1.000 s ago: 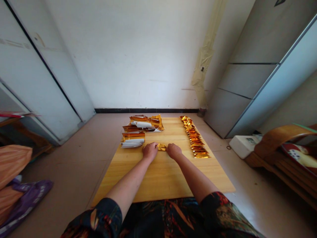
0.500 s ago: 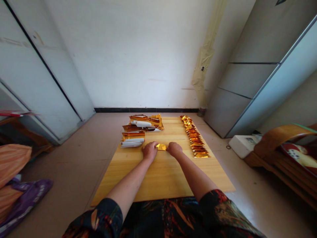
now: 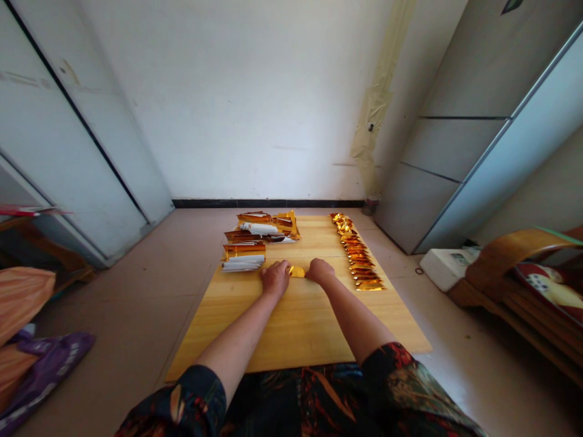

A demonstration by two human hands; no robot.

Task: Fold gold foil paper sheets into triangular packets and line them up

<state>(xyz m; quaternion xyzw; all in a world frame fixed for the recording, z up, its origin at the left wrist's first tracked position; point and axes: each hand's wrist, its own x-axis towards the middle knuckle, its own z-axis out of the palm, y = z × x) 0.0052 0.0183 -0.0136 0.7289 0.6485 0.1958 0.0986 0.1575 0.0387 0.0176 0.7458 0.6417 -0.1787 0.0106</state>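
Between my two hands a small piece of shiny gold foil paper is stretched out just over the wooden table. My left hand is closed on its left end, and my right hand is closed on its right end. The fingertips are mostly hidden behind the knuckles. To the left, near my left hand, lie stacks of gold and white foil sheets. A row of folded gold foil pieces runs along the table's right side, beyond my right hand.
The light wooden table stands before a white wall. A grey refrigerator is at the right, by a white box and a wooden seat. Orange and purple bags lie at the left.
Both hands keep their hold on the foil paper with only a slight shift. The strip between them looks a little narrower and more crumpled.
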